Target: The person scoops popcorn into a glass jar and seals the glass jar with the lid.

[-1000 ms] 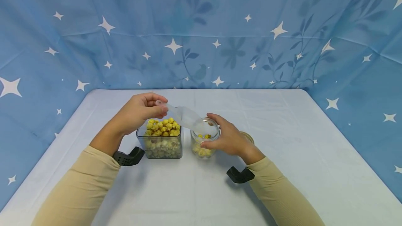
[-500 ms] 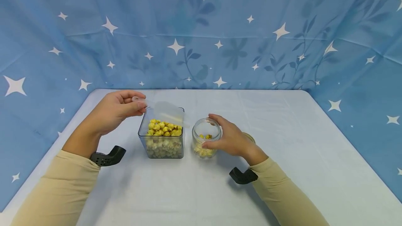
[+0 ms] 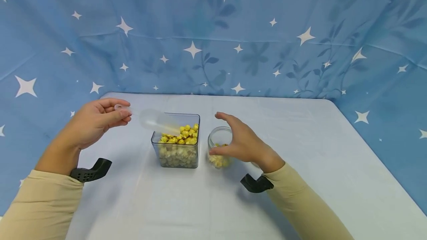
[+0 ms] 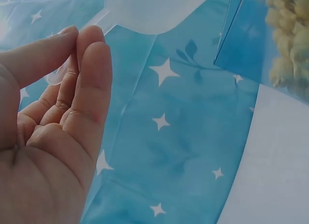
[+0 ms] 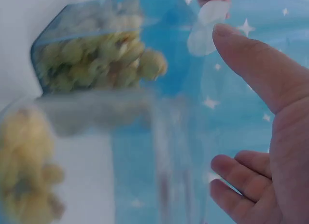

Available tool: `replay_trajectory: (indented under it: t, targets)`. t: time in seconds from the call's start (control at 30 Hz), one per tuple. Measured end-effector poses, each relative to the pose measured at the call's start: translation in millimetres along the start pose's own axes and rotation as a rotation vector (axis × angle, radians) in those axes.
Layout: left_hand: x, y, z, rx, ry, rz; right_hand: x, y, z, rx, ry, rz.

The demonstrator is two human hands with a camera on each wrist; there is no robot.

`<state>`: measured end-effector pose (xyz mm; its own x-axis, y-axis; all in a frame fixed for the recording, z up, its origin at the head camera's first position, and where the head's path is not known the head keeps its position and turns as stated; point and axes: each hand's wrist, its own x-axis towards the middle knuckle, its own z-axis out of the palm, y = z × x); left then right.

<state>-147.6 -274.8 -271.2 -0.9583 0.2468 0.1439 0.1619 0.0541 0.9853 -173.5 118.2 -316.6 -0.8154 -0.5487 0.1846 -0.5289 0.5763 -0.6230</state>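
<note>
While the left hand (image 3: 96, 119) pinches the handle of a translucent white plastic scoop (image 3: 151, 119), its bowl overlapping the left side of a clear, grey-tinted square container (image 3: 186, 118) of round yellow popcorn (image 3: 188, 133), the right hand (image 3: 245, 140) is spread wide beside a clear round jar (image 3: 211, 142), apparently gripping nothing. Popcorn partly fills that jar. The step looks like scooping between loads; next probably calls for dipping the scoop into the container and steadying the jar
</note>
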Motion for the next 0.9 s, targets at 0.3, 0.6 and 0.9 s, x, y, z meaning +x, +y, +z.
replay_trajectory:
  t: [0.3, 0.6, 0.9]
  targets:
    - [6.5, 2.9, -0.8, 0.223, 0.049, -0.049, 35, -19, 6, -0.005, -0.121, -0.01]
    - [11.7, 12.5, 8.2, 0.464, 0.041, -0.088, 46, -22, 14, 0.033, -0.196, 0.033]
    - [21.8, 24.1, 18.7, 0.605, 0.039, -0.158, 48, -23, 13, 0.04, -0.192, 0.014]
